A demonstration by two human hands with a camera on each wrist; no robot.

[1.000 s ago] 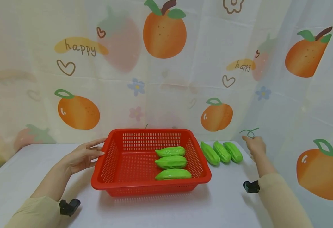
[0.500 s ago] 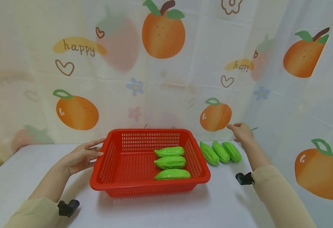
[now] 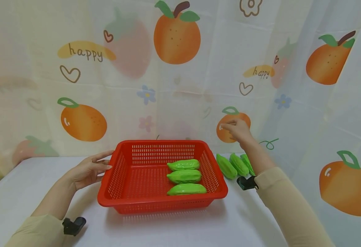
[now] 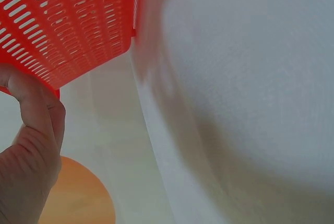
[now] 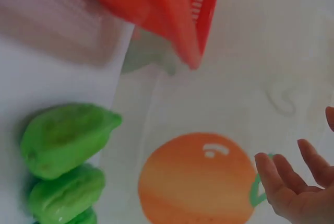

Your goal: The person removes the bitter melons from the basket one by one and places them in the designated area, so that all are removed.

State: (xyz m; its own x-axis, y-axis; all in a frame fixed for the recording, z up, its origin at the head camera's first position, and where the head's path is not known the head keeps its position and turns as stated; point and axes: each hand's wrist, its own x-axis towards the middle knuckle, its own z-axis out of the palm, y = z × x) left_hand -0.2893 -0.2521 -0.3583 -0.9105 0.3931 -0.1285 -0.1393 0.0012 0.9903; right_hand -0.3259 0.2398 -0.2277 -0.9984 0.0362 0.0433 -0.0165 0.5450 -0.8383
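A red perforated plastic basket [image 3: 161,202] stands on the white table in the head view. Within it, on the right side, three ridged, oblong green fruits [image 3: 184,176] lie in a column, each with a pointed end. My left hand [image 3: 87,170] holds the basket's left rim, fingers bent against it in the left wrist view. Raised behind the table's right part, my right hand [image 3: 239,130] is empty, its fingers loosely spread. Three more green fruits [image 3: 226,167] lie side by side right of the basket, the rightmost partly hidden by my right forearm.
A curtain [image 3: 180,113] printed with oranges hangs directly behind the white table [image 3: 180,233] and along its right side. Bare tabletop shows left and in front of the basket. Black wrist cameras [image 3: 74,226] sit on both cuffs.
My right hand has moved left and upward from the far right, passing over the loose fruits toward the basket. The left hand, basket and fruits have stayed in place.
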